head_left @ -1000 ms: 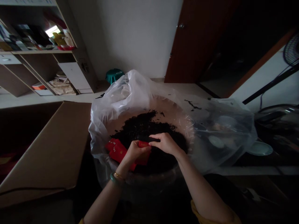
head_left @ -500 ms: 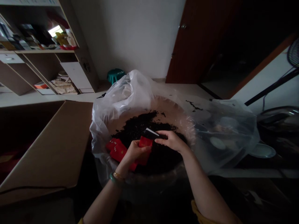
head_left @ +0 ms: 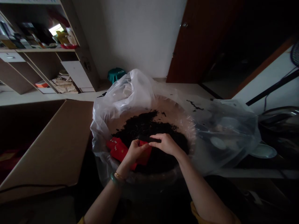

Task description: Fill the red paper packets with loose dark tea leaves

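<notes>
My left hand (head_left: 135, 151) is closed on a small red packet (head_left: 146, 154), its thumb near the upper edge. Beside it, my right hand (head_left: 166, 143) pinches a dark scoop-like tool (head_left: 149, 139), whose exact shape is lost in the gloom. The tool lies low across the packet's top, and the two hands nearly meet there. Several more red packets (head_left: 118, 149) with pale markings lie at the left, on dark, loose leaf-like material (head_left: 144, 124). That material fills much of a round basin (head_left: 177, 109) lined with clear plastic (head_left: 100, 130).
An open cardboard box (head_left: 60, 140) stands at the left. Clear plastic (head_left: 224, 133) spreads at the right, near a round lid (head_left: 263, 151). Behind are a green-covered bin (head_left: 116, 74), a shelf unit (head_left: 77, 74), a brown door (head_left: 187, 49) and a fan (head_left: 295, 54).
My right hand has moved slightly left and down, closer to my left hand. The tool has tipped flatter over the packet, and its bright edge no longer shows.
</notes>
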The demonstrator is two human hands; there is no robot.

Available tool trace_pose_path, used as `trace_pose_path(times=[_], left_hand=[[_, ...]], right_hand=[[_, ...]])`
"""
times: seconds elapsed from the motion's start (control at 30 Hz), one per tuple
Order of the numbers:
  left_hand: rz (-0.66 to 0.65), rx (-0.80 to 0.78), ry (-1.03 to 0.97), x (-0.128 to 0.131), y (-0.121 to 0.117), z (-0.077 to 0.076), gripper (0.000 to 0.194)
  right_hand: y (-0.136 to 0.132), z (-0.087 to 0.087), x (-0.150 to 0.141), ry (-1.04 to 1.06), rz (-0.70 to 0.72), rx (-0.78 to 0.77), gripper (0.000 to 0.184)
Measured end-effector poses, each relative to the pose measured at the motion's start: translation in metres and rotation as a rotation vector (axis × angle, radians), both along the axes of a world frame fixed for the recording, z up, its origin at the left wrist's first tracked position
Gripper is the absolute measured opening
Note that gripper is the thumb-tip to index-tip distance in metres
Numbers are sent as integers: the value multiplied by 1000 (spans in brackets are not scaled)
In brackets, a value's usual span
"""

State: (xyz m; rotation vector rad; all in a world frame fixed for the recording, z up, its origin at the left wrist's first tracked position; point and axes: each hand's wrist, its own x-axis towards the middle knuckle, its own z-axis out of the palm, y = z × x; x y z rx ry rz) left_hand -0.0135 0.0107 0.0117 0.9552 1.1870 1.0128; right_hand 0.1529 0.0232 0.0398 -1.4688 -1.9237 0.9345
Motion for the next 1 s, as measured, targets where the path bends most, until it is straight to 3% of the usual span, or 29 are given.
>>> trace_pose_path(times=[0.17, 0.3, 0.47, 0.6, 0.7, 0.9, 1.0], left_hand=[[9, 48, -87, -3, 3, -2, 41], [86, 16, -97, -7, 6, -9, 42], [131, 2, -79, -4, 3, -8, 51], [120, 47, -48, 1, 2, -4, 55], [98, 80, -31, 2, 2, -4, 57], [28, 91, -40, -4, 3, -4, 58], [-17, 107, -17, -5, 2, -5, 49]], right_hand=[[9, -11, 16, 58, -110, 25, 43], [16, -31, 32, -187, -272, 91, 40], [13, -48, 29, -447, -291, 149, 38], [4, -42, 4, -156, -256, 264, 28], [-3, -33, -17, 108, -165, 226, 25], [-4, -28, -27, 225, -247, 205, 26], [0, -32, -21, 301, -307, 86, 32]])
